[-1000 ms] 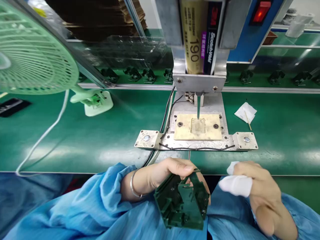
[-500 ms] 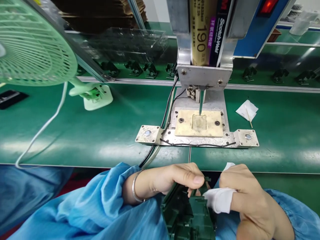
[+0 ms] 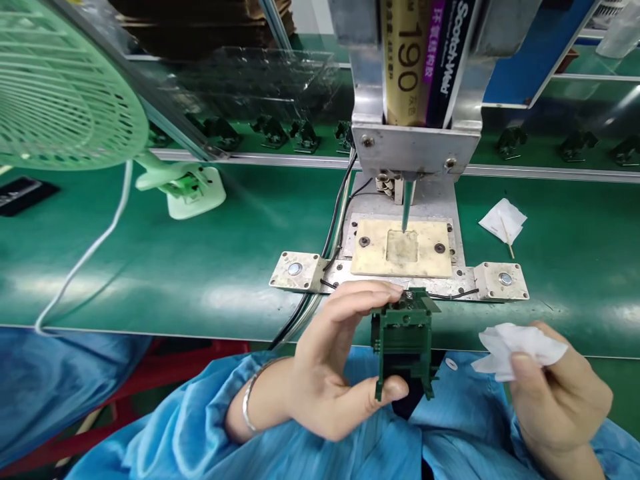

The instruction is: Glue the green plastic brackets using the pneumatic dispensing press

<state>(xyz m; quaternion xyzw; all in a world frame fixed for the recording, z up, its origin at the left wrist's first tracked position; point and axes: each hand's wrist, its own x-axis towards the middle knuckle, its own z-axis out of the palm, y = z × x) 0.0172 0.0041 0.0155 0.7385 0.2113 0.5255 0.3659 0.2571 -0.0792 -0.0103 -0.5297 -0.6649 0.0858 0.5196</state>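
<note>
My left hand [image 3: 333,360] grips a dark green plastic part [image 3: 404,340] between thumb below and fingers on top, held upright just in front of the table edge. A silver bangle sits on that wrist. My right hand [image 3: 555,393] is closed on a crumpled white wipe [image 3: 515,347], a little to the right of the part and apart from it. Beyond the part stands a glue dispenser [image 3: 420,73] with a cartridge marked 190; its needle [image 3: 407,210] points down at a beige fixture plate [image 3: 403,250] with a square recess.
A green desk fan [image 3: 60,87] with a white cord stands at the left on the green table [image 3: 175,260]. A white tissue with a stick [image 3: 503,220] lies right of the fixture. Black cables run from the dispenser. Several dark parts sit on the conveyor [image 3: 280,137] behind.
My left hand has raised the green part from my lap and turned it upright near the fixture. My right hand with the wipe has drawn away from the part to the right.
</note>
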